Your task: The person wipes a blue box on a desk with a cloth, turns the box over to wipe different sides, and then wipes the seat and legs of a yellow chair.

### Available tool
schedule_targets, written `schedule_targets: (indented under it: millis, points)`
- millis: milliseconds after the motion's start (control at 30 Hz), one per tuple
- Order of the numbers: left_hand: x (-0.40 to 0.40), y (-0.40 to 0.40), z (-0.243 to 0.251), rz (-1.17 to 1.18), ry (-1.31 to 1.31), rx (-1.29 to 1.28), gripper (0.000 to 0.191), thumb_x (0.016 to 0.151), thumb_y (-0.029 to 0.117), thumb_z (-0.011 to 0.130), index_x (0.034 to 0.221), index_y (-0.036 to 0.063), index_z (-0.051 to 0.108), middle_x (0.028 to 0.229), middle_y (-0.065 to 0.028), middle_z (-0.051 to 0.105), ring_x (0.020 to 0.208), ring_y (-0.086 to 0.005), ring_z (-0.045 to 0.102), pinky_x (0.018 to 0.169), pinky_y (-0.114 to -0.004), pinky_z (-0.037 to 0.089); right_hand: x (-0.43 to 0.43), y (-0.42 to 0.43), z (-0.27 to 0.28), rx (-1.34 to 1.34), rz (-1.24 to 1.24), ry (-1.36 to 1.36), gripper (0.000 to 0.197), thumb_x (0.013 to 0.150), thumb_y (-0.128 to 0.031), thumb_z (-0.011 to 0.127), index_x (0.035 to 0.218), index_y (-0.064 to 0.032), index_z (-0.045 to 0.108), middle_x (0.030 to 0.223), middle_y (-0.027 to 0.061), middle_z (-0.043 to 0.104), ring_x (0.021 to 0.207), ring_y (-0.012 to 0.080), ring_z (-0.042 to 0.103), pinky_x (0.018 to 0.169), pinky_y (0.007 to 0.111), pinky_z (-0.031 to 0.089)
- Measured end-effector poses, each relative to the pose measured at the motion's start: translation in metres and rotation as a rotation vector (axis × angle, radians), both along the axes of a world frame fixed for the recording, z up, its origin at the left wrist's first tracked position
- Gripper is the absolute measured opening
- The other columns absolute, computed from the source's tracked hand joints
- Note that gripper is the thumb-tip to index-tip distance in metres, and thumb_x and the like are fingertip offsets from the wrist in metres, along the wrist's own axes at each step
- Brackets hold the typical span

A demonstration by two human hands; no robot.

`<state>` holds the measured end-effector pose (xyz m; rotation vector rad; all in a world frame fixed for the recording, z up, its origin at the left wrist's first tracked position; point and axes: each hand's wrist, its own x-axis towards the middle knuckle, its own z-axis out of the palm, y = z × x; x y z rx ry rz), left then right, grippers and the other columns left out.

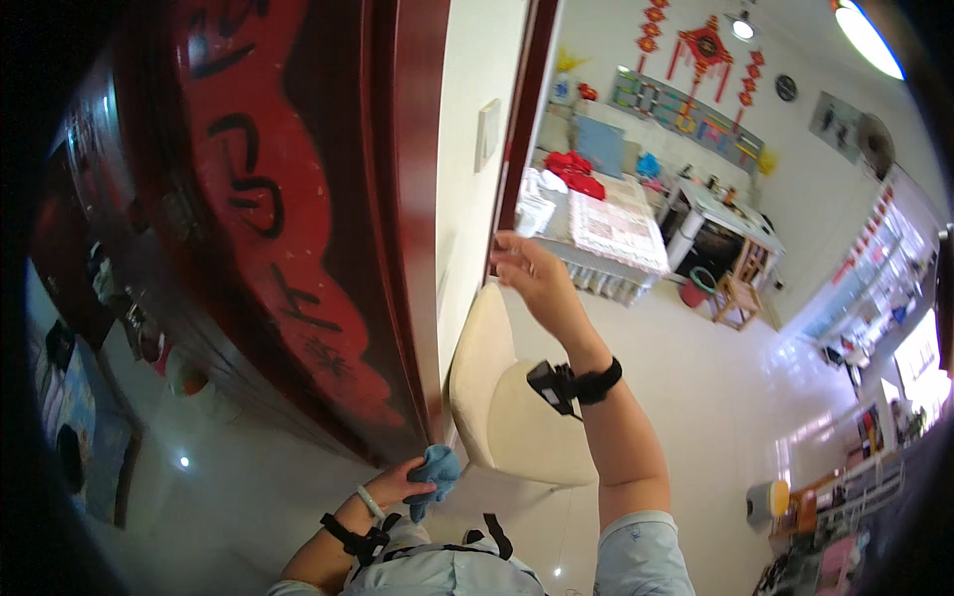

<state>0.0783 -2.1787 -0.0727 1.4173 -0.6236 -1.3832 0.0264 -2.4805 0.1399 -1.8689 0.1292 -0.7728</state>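
Note:
A bunched blue cloth is gripped in my left hand, low in front of my body and close to the foot of a dark red wooden door. The door bears a red paper strip with brushed black writing. My right hand is raised with its fingers loosely bent and nothing seen in them. It appears in front of the dark red door frame, above a cream upholstered chair; I cannot tell whether it touches the frame. A wall switch sits on the white wall left of it.
The chair stands against the wall section. Farther back are a covered sofa, a white table, a red bin and a small wooden stool. A grey bin with a yellow lid stands at the right.

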Motion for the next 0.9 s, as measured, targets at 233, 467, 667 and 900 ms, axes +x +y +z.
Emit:
schedule_targets:
  millis: [233,467,667,900]
  points:
    - [-0.026,0.042,0.004,0.282,0.041,-0.008,0.062,0.081,0.008,0.065,0.134,-0.0008,0.033,0.124,-0.01,0.049,0.113,-0.0203,0.048,0.096,-0.034,0.038,0.068,-0.025,0.046,-0.224,-0.094,-0.128,0.057,0.081,-0.002,0.052,0.132,0.0067,0.03,0.131,0.0262,0.041,0.123,0.0349,0.039,0.096,0.035,0.039]
    - [-0.028,0.07,-0.02,0.417,-0.084,-0.006,0.065,0.079,0.018,0.069,0.13,-0.0043,0.036,0.117,-0.0122,0.053,0.106,-0.0176,0.052,0.09,-0.03,0.043,0.111,-0.047,0.031,-0.374,-0.18,-0.231,0.067,0.077,0.001,0.053,0.137,0.0034,0.024,0.14,0.0207,0.031,0.132,0.0281,0.028,0.107,0.031,0.021]
    - [-0.022,0.07,-0.026,0.454,-0.279,0.082,0.071,0.08,0.026,0.068,0.132,-0.0063,0.031,0.12,-0.0143,0.051,0.107,-0.0191,0.05,0.092,-0.031,0.04,0.106,-0.048,0.042,-0.222,-0.02,-0.185,0.062,0.08,0.0,0.046,0.138,0.0044,0.022,0.139,0.0184,0.034,0.124,0.0239,0.038,0.102,0.029,0.028]
    - [-0.024,0.077,-0.032,0.567,-0.185,-0.002,0.065,0.078,0.022,0.068,0.129,-0.0021,0.038,0.112,-0.011,0.056,0.1,-0.0168,0.054,0.088,-0.031,0.043,0.042,-0.043,0.027,-0.177,0.032,-0.313,0.047,0.088,-0.014,0.052,0.13,0.0044,0.04,0.132,0.0137,0.043,0.124,0.0224,0.038,0.105,0.034,0.026]
